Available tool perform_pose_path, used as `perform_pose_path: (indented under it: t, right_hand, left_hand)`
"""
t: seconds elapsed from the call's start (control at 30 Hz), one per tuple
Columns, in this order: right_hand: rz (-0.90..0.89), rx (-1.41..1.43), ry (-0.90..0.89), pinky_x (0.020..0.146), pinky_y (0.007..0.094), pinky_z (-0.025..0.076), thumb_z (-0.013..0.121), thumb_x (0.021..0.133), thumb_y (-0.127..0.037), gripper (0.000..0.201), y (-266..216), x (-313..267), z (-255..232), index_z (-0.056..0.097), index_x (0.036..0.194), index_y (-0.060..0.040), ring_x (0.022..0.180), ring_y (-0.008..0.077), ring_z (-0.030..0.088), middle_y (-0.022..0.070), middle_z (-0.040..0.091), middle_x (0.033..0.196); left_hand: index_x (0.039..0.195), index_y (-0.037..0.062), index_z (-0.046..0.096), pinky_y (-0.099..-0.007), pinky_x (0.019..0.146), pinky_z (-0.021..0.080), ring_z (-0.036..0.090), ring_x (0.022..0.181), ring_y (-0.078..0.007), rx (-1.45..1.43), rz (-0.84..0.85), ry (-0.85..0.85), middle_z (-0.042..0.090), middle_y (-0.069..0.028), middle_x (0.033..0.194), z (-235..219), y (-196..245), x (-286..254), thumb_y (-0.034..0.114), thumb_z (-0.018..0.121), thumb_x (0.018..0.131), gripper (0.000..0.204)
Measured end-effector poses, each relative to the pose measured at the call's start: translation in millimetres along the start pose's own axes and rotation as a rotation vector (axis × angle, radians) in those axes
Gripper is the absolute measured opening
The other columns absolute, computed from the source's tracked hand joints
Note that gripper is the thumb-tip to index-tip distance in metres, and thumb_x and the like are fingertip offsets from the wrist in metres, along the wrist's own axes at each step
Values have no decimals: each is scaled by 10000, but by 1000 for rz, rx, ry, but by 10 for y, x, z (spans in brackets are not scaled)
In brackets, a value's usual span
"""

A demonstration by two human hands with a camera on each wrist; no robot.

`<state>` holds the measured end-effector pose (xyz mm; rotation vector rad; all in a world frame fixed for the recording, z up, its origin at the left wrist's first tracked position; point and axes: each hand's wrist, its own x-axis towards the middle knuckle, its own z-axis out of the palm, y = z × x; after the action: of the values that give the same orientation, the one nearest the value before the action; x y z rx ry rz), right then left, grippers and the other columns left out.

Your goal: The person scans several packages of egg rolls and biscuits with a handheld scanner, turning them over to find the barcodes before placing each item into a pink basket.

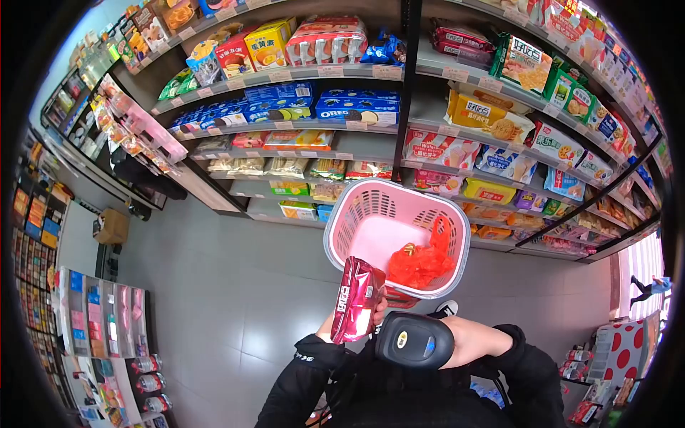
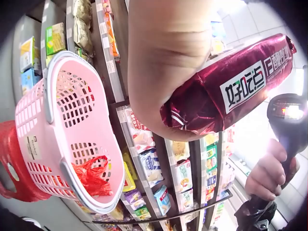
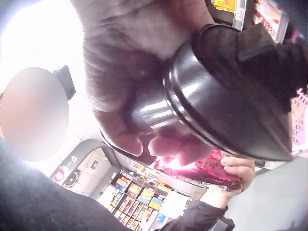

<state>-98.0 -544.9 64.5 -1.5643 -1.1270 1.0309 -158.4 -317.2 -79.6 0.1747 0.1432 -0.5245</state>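
In the head view my left hand (image 1: 381, 307) grips a shiny dark-red biscuit packet (image 1: 355, 299) with white lettering. The left wrist view shows the palm and thumb of that hand against one end of the packet (image 2: 240, 89). My right hand (image 3: 130, 72) curls round the handle of a black barcode scanner (image 1: 415, 341), which hides most of that hand from the head camera. The scanner's head faces the packet from close by, and a bright pink-red glow falls on the wrapper in the right wrist view.
A pink basket (image 1: 334, 246) with a grey rim stands ahead, on something red (image 2: 21, 163). Inside lies a red plastic bag (image 1: 421, 265). Shelves (image 1: 385, 130) of packaged snacks rise behind it. A display rack (image 1: 107, 314) and bottles (image 1: 150, 384) stand left on the grey tiled floor (image 1: 207, 285).
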Motion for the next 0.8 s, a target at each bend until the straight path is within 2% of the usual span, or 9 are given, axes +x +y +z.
perform_pose_path:
  t: [0.33,0.43,0.5,0.53,0.6,0.63,0.7,0.73,0.8]
  right_hand:
    - [24,39,-25,770,333,437,652,678,-157,433,59,26,-73,467,1030,14,846,277,576,152,585,894]
    - [19,15,-28,762,340,439,639,679,-148,420,32,43,-125,467,1027,13,834,283,580,155,587,887]
    - [88,6,-17,743,345,444,619,674,-150,407,-18,69,-158,468,1011,21,810,291,582,164,587,857]
    - [90,9,-16,743,345,444,619,674,-150,407,-33,86,-173,468,1011,21,810,291,582,164,587,857]
    - [179,-61,-52,726,349,447,601,662,-155,404,-60,113,-212,467,994,31,788,296,581,170,586,822]
    - [180,-61,-51,726,349,447,601,662,-155,404,-75,119,-225,467,994,31,788,296,581,170,586,822]
    - [184,-100,-57,713,352,448,595,651,-161,402,-106,126,-250,470,976,40,767,298,581,175,581,798]
    - [185,-101,-56,713,352,448,595,651,-161,402,-122,127,-260,470,976,40,767,298,581,175,581,798]
    - [166,-94,-37,705,353,449,595,650,-157,397,-143,128,-273,475,971,44,747,301,581,175,581,788]
  left_hand:
    - [1062,-39,427,-242,577,508,557,655,-205,-6,13,19,489,-142,826,123,60,23,415,534,802,533]
    - [1076,-39,420,-261,625,509,557,686,-217,-19,-19,-50,492,-144,834,30,81,70,425,534,797,553]
    - [1087,-43,410,-276,710,501,553,793,-229,-52,-17,-91,492,-147,889,-42,69,85,356,515,831,485]
    - [1087,-43,410,-276,710,501,553,793,-229,-54,-20,-89,492,-147,889,-67,51,71,356,515,831,485]
    - [1094,-41,403,-284,787,476,526,893,-224,-92,55,88,484,-145,955,-100,20,44,240,481,869,368]
    - [1094,-41,403,-284,787,476,526,893,-224,-92,54,88,484,-145,955,-81,12,45,240,481,869,368]
    - [1171,-38,402,-264,806,477,572,909,-206,-21,141,244,546,-145,1024,-22,-3,44,199,503,865,399]
    - [1171,-38,402,-264,806,477,572,909,-206,-21,140,243,546,-145,1024,-96,-15,58,199,503,865,399]
    - [1179,-38,402,-270,826,468,561,951,-214,172,189,209,535,-158,1065,-308,-44,93,172,494,872,384]
